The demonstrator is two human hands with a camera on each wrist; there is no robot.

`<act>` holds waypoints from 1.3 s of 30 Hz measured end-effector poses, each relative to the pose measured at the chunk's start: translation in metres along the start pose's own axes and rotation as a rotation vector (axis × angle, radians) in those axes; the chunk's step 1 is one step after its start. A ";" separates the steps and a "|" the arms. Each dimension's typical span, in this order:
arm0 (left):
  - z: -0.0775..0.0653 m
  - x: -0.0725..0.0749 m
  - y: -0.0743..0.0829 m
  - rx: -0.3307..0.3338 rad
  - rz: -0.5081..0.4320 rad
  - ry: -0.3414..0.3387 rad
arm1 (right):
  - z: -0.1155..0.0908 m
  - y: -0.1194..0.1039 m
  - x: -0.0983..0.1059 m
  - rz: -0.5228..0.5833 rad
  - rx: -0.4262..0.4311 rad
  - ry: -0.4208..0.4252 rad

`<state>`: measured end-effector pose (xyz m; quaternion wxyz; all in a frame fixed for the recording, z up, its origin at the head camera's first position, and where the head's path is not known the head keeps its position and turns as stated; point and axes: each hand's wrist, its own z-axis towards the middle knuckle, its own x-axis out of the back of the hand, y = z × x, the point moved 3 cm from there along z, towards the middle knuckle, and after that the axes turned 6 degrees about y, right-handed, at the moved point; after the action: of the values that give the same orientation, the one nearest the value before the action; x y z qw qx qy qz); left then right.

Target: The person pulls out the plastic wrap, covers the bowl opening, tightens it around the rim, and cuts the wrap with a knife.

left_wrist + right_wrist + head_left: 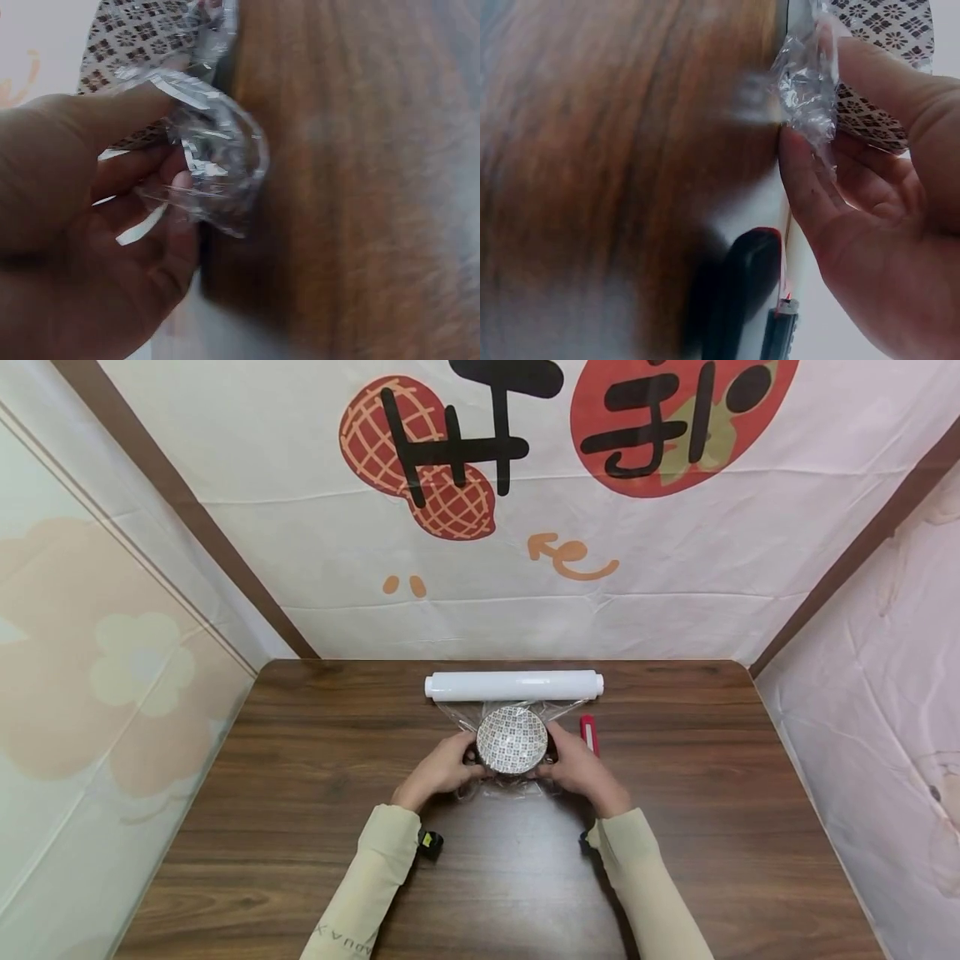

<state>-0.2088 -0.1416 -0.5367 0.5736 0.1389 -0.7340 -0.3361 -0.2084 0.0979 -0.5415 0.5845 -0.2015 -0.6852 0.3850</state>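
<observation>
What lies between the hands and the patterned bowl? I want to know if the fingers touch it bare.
Clear cling film does. The left hand and right hand hold the bowl from either side, with crumpled film bunched under the fingers against its rim. Nothing else intervenes.

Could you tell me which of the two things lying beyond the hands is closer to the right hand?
The red cutter, just beside the right hand; the white wrap roll lies farther back across the table.

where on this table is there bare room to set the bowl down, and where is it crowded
Bare wood lies left of the left hand out to the table edge, right of the red cutter, and near the front edge. It is crowded mid-table: the bowl, cling film, roll and right hand.
</observation>
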 end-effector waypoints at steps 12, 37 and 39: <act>-0.002 0.011 -0.002 -0.088 0.025 -0.250 | -0.004 -0.001 0.013 -0.051 -0.009 -0.237; 0.013 0.007 -0.006 -0.122 0.149 0.060 | 0.015 -0.005 0.008 -0.266 0.107 0.084; 0.014 0.005 -0.007 -0.116 0.152 0.081 | 0.016 -0.005 0.007 -0.257 0.092 0.089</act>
<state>-0.2250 -0.1449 -0.5386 0.6337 0.0629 -0.6979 -0.3279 -0.2246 0.0950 -0.5336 0.6673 -0.1021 -0.6604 0.3288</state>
